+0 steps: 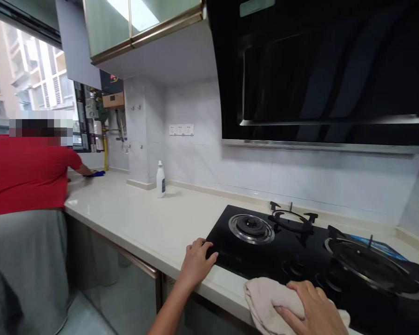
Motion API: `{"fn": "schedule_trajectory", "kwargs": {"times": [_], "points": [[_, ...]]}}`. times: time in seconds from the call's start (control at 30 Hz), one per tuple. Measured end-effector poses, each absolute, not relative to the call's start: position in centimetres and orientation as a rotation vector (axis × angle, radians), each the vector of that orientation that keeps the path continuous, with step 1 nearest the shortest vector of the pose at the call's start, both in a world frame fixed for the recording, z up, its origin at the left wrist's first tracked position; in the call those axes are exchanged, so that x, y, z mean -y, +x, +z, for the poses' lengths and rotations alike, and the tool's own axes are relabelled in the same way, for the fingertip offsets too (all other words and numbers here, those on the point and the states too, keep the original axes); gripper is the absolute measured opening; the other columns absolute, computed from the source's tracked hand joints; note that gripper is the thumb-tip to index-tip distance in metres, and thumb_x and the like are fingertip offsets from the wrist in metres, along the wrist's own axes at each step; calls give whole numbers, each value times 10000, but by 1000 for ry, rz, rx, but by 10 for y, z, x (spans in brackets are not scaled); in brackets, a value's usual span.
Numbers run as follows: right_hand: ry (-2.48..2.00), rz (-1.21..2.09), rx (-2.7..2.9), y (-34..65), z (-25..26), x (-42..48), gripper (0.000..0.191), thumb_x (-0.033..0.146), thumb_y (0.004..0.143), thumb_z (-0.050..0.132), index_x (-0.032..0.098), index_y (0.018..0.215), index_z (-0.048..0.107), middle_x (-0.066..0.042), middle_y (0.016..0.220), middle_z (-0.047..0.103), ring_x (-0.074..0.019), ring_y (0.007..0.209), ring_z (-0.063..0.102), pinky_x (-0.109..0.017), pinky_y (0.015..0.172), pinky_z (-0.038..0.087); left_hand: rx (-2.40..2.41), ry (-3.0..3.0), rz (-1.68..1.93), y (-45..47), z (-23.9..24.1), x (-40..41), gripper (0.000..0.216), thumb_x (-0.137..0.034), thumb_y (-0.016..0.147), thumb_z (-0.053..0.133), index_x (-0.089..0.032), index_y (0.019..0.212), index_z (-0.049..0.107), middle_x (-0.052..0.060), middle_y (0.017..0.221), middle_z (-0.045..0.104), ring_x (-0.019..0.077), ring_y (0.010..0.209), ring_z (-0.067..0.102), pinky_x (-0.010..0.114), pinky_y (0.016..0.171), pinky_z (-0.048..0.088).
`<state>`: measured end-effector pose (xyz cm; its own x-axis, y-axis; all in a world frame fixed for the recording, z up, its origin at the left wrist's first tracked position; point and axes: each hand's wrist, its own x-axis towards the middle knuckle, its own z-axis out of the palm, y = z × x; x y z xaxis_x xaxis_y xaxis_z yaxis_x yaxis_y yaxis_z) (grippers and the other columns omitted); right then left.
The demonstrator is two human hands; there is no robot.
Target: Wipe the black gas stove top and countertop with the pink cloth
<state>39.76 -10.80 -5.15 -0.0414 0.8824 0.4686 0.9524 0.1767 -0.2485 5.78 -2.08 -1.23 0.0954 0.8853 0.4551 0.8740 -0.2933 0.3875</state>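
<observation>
One beige cloth [265, 300] is bunched in the right hand [314, 307], whose fingers and thumb close around a fold of it at the front edge of the black cooktop [237, 263]. Farther left, the left hand [197, 260] rests palm down where the countertop [136, 218] meets the cooktop's left edge, its fingers loosely spread and holding nothing. Beyond the hands, the left burner [251, 228] sits inside a shiny ring, while the right burner [373, 265] carries its dark support. A pan support [293, 221] with upright prongs stands between them, toward the back. Past the cooktop, a white bottle [160, 181] stands upright near the wall, below a row of sockets [181, 130]; a black range hood [321, 70] overhangs the burners. At far left, a person in a red shirt [28, 172] leans over the countertop, one outstretched hand on a blue cloth [98, 173].
</observation>
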Motion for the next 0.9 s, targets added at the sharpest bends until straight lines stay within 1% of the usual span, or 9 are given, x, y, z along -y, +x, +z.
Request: {"fn": "schedule_trajectory", "kwargs": {"times": [0.17,0.27,0.37,0.43,0.57,0.67,0.8,0.9], "points": [[-1791,-381,1865,348,-30,96,408,623,883,604,262,1049,694,-79,999,664,-290,931,602,-380,758,435,-1870,2343,960,57,-14,15,338,-384,944,542,-213,1204,675,123,1291,617,288,1219,573,468,1059,396],[-1731,-370,1907,307,-11,88,365,571,904,639,237,1044,686,-82,999,663,-280,947,615,-388,796,478,-1846,2367,970,54,-16,10,338,-382,955,521,-214,1204,675,120,1276,628,280,1219,577,468,1052,395],[-1619,-329,1968,280,7,83,367,501,966,616,205,1182,641,-79,1161,647,-225,1005,628,-413,873,541,-1825,2350,978,50,-15,4,337,-389,975,470,-236,1189,681,110,1271,642,277,1217,580,474,1039,400],[-1581,-331,1975,272,15,82,374,455,984,613,202,1259,607,-82,1269,616,-211,1060,626,-432,915,557,-1809,2335,971,47,-14,0,347,-393,982,439,-251,1180,686,101,1269,652,278,1218,583,477,1034,406],[-1521,-300,1985,268,19,88,377,433,982,626,203,1280,604,-86,1303,605,-228,1097,625,-445,930,562,-1791,2343,954,44,-11,-4,362,-396,993,407,-263,1166,695,87,1267,662,266,1216,587,470,1029,421],[-1494,-229,1970,267,12,102,396,434,976,634,196,1291,596,-88,1305,603,-232,1103,624,-452,932,561,-1795,2348,962,48,-7,-1,353,-398,990,422,-249,1145,702,88,1234,676,262,1190,598,463,1029,436],[-1484,-153,1906,277,7,135,411,434,979,629,187,1305,587,-90,1310,598,-241,1118,621,-464,939,557,-1715,2265,1229,58,7,17,342,-413,972,463,-252,1144,711,78,1168,681,264,1145,609,427,996,493],[-1460,-175,1834,305,16,169,431,436,972,639,196,1325,577,-97,1349,579,-251,1155,605,-488,970,540,-1661,2206,1452,49,23,46,392,-397,1007,384,-258,1245,661,82,1237,641,268,1226,565,427,1020,506]]}}
